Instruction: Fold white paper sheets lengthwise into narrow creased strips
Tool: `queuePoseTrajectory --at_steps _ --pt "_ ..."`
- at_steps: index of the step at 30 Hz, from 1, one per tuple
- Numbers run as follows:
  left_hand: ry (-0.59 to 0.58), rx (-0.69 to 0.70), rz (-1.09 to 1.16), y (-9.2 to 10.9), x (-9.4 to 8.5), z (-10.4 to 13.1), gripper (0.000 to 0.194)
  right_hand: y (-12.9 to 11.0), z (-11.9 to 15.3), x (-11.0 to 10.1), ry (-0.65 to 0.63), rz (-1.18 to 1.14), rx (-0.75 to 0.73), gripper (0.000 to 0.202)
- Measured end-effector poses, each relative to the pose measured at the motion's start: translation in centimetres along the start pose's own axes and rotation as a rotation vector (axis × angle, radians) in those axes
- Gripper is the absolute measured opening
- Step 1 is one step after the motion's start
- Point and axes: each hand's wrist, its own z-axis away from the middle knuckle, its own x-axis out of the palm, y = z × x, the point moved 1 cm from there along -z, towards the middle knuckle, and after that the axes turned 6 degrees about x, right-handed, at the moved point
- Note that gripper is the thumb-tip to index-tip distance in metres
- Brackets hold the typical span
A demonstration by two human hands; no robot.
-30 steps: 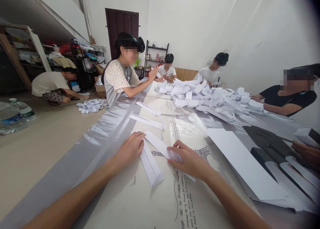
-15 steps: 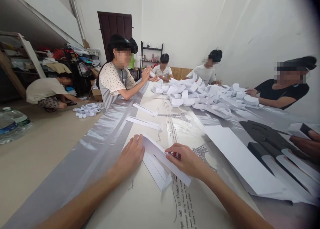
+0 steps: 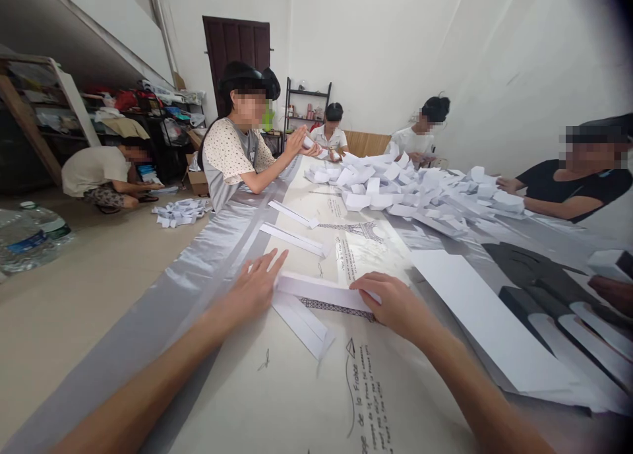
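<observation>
A folded white paper strip [image 3: 321, 291] lies crosswise in front of me, over the printed table cover. At its left end is my left hand [image 3: 258, 284], fingers stretched and slightly spread, with the thumb side against the paper. My right hand [image 3: 393, 303] pinches the strip's right end between curled fingers and thumb. Beneath the strip's left part, another folded paper strip [image 3: 304, 328] slants toward me. Farther up the cover lie two more narrow folded strips [image 3: 293, 238], roughly parallel.
A big heap of folded white papers [image 3: 395, 183] covers the table's far middle. Flat white sheets [image 3: 484, 315] are stacked to the right, beside another person's hand [image 3: 613, 292]. Several people sit around the table; one crouches on the floor by a small paper pile [image 3: 180, 213]. Bottles [image 3: 34, 233] stand left.
The strip has turned from slanting to nearly crosswise. My right hand has moved right and gripped its end; my left fingers have lifted and spread. The view has shifted slightly.
</observation>
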Motion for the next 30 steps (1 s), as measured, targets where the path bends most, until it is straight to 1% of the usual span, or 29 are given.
queuePoseTrajectory --at_steps 2,3,5,6,8,10,13,15,18,19,21,22,24,26,27,28,30 --pt "0.054 -0.012 0.028 -0.6 -0.1 -0.3 0.073 1.0 -0.3 -0.2 0.093 0.029 -0.077 0.031" --pt "0.081 -0.006 0.067 -0.5 -0.1 -0.4 0.068 1.4 -0.4 -0.3 0.156 0.037 -0.114 0.029" --pt "0.113 0.039 0.172 0.3 -0.2 -0.7 0.052 1.8 -0.6 -0.6 0.306 0.037 -0.151 0.026" --pt "0.123 0.065 0.219 1.0 -0.3 -0.8 0.045 2.0 -0.6 -0.8 0.378 0.012 -0.143 0.023" --pt "0.127 0.120 0.261 2.5 -0.3 -0.7 0.037 2.1 -0.7 -1.2 0.495 -0.116 -0.066 0.019" --pt "0.092 0.170 0.259 3.9 -0.4 -0.5 0.035 2.2 -0.8 -1.4 0.551 -0.339 0.038 0.016" --pt "-0.014 0.227 0.223 5.0 -0.8 -0.1 0.034 2.4 -1.0 -1.1 0.557 -0.688 0.172 0.014" --pt "-0.082 0.266 0.235 5.0 -1.3 0.0 0.034 2.7 -1.1 -0.7 0.562 -0.822 0.254 0.017" --pt "-0.185 0.349 0.327 3.9 -2.1 0.2 0.037 3.1 -1.1 -0.6 0.606 -0.933 0.338 0.020" --pt "-0.212 0.379 0.361 3.4 -2.2 0.2 0.038 3.1 -1.1 -0.8 0.594 -0.974 0.340 0.021" --pt "-0.216 0.405 0.414 2.4 -2.4 0.2 0.038 2.6 -0.9 -1.2 0.495 -1.008 0.321 0.023" --pt "-0.192 0.402 0.426 2.1 -2.4 0.1 0.036 2.2 -0.8 -1.4 0.409 -0.983 0.312 0.025" --pt "-0.109 0.381 0.414 1.8 -2.3 -0.1 0.033 1.1 -0.6 -1.2 0.190 -0.869 0.304 0.025" --pt "0.001 0.365 0.369 2.1 -2.2 -0.4 0.031 -0.2 -0.4 -0.1 -0.029 -0.748 0.288 0.028" --pt "0.050 0.362 0.344 2.4 -2.2 -0.5 0.031 -0.8 -0.4 0.7 -0.106 -0.701 0.269 0.033" --pt "0.091 0.354 0.319 2.8 -2.1 -0.6 0.031 -1.2 -0.3 1.5 -0.154 -0.656 0.246 0.040" --pt "0.119 0.335 0.261 3.7 -1.8 -0.6 0.030 -1.9 -0.4 3.1 -0.179 -0.588 0.195 0.053"
